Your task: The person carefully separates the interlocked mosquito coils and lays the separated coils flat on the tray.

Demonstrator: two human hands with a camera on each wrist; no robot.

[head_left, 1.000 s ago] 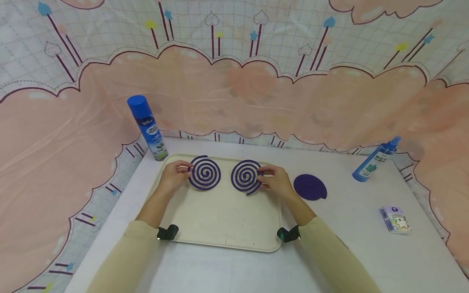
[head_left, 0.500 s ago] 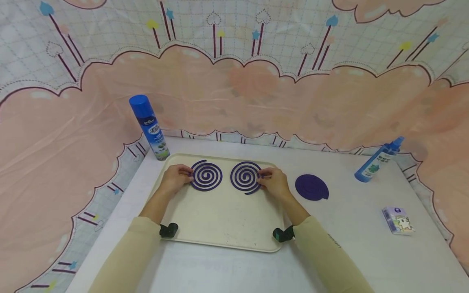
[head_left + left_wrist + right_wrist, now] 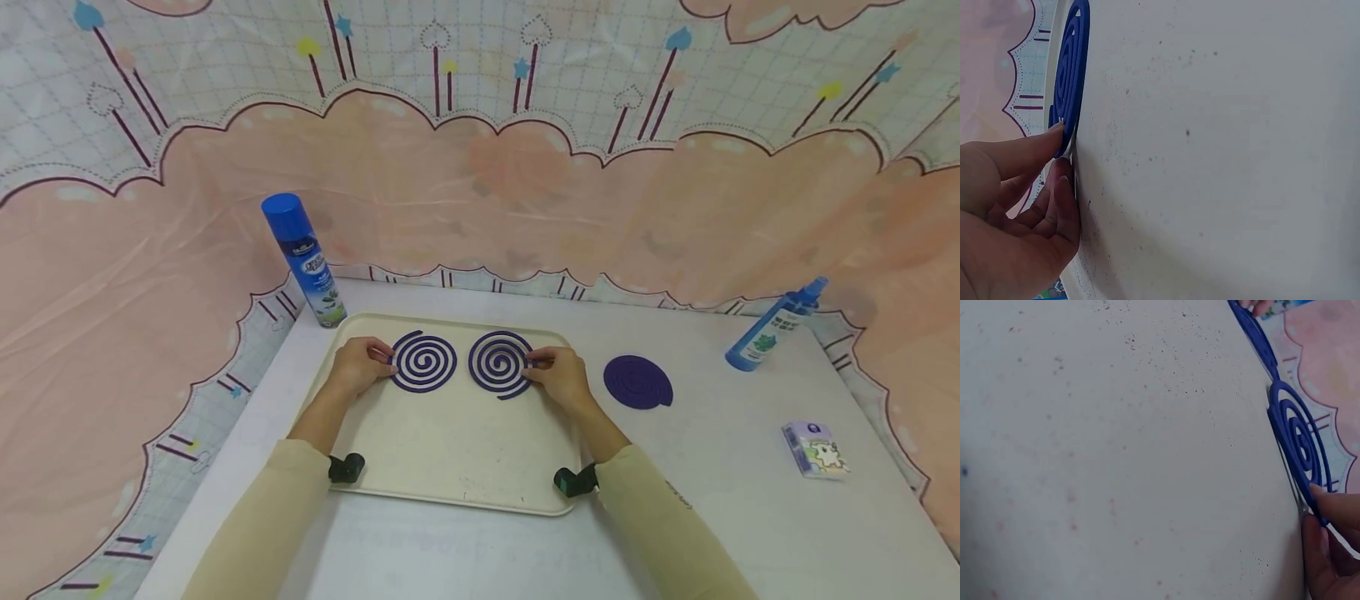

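Observation:
Two dark blue spiral coils lie side by side over the far part of a cream tray (image 3: 450,458). My left hand (image 3: 357,367) pinches the outer edge of the left coil (image 3: 424,362) between thumb and fingers. On the other side, my right hand (image 3: 562,375) pinches the right rim of the right coil (image 3: 500,363). A narrow gap separates the coils in the head view. The left wrist view shows the thumb of my left hand (image 3: 1029,206) on top of the coil (image 3: 1071,75). In the right wrist view, my right hand (image 3: 1332,550) grips its coil (image 3: 1297,437) low, just above the tray.
Right of the tray lies a tightly wound dark disc (image 3: 637,382). A blue spray can (image 3: 306,262) stands behind the tray's far left corner. Farther right are a blue spray bottle (image 3: 776,327) and a small purple-and-white pack (image 3: 815,451). A patterned cloth (image 3: 450,192) hangs behind the table.
The left coil has come down flatter and slightly nearer, its outer end shifting a little. The right coil has moved slightly left. Both hands have kept their grip.

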